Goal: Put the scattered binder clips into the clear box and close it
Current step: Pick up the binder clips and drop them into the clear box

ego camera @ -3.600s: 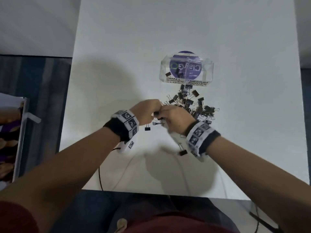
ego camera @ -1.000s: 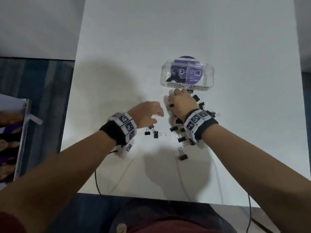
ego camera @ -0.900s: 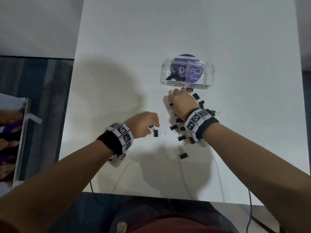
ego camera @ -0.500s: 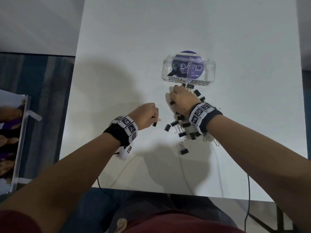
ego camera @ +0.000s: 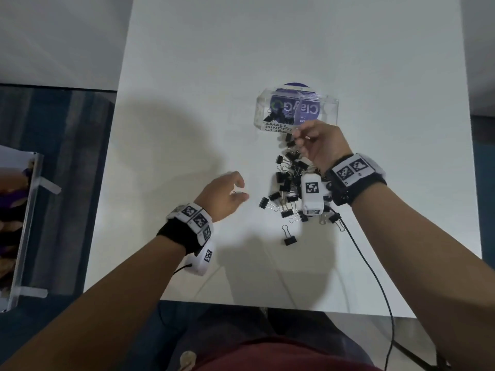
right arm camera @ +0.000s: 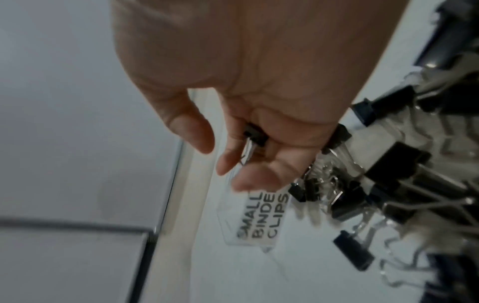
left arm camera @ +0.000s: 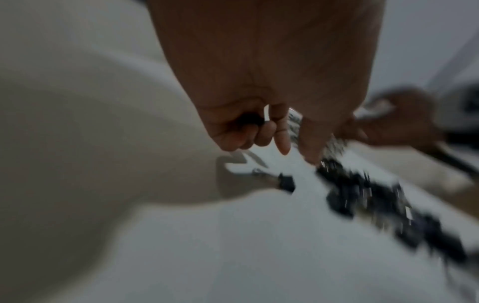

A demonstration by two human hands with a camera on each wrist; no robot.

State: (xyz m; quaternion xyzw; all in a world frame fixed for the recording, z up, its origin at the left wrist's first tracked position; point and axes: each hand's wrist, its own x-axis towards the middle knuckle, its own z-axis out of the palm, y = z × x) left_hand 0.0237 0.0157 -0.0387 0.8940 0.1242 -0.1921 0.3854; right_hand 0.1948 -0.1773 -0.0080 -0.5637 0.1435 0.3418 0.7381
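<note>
The clear plastic box (ego camera: 296, 111) with the purple label lies on the white table (ego camera: 187, 76) just beyond the right hand (ego camera: 320, 148), and a few small black binder clips show through its wall, so filling has begun. Most of the job looks undone: a dense scatter of black metal binder clips (ego camera: 290, 183) lies beneath the right wrist, with one stray clip (ego camera: 289, 238) nearer the body. The right hand's curled fingers (right arm camera: 233, 162) hold a black clip (right arm camera: 255, 134) near the box. The left hand (ego camera: 223, 195), left of the scatter, is curled round something dark; blur hides what. Closing the box remains
</note>
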